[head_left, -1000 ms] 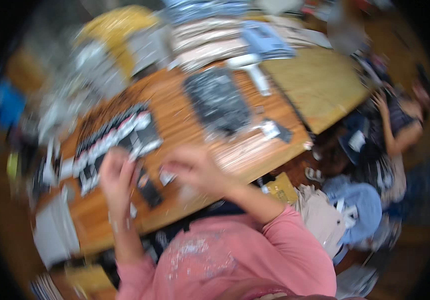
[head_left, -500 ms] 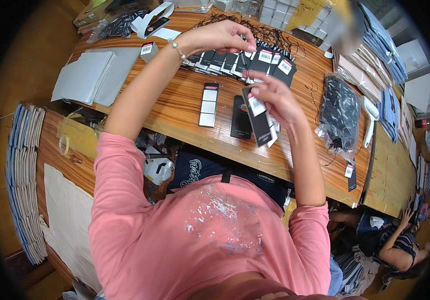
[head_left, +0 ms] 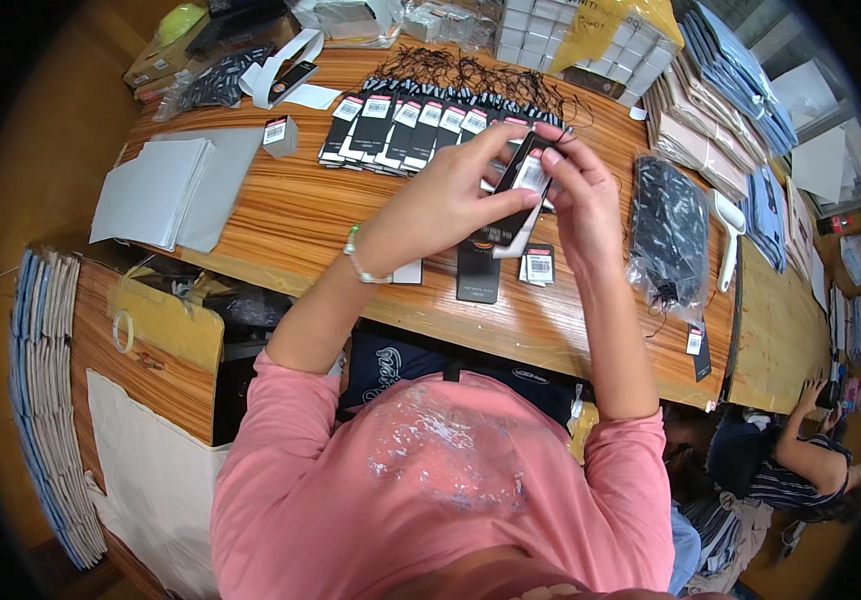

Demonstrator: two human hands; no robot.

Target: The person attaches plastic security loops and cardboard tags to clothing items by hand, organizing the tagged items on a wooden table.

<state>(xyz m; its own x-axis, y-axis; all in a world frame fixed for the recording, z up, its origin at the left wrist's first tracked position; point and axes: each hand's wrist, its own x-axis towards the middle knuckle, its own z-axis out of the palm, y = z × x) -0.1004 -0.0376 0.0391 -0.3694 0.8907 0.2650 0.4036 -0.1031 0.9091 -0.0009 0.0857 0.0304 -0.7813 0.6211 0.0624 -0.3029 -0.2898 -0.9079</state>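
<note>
Both hands are raised over the wooden table (head_left: 281,215) and hold one black hang tag (head_left: 517,190) with a white barcode sticker between them. My left hand (head_left: 456,195) grips the tag from the left side and underneath. My right hand (head_left: 581,185) pinches its top end, where a thin black string shows. Under the hands lie a few loose black tags (head_left: 478,272) and stickered tags (head_left: 539,265). A long row of black tags with strings (head_left: 406,120) is laid out behind the hands.
A clear bag of black items (head_left: 669,235) lies to the right, by a white tool (head_left: 729,240). Grey sheets (head_left: 166,190) and a small box (head_left: 278,135) sit at the left. Stacked folded garments (head_left: 721,95) fill the far right. Another person (head_left: 801,465) sits at lower right.
The view has swung and steadied over the table. Both hands have come together on one black tag, after the left hand reached toward the row of tags half a second ago.
</note>
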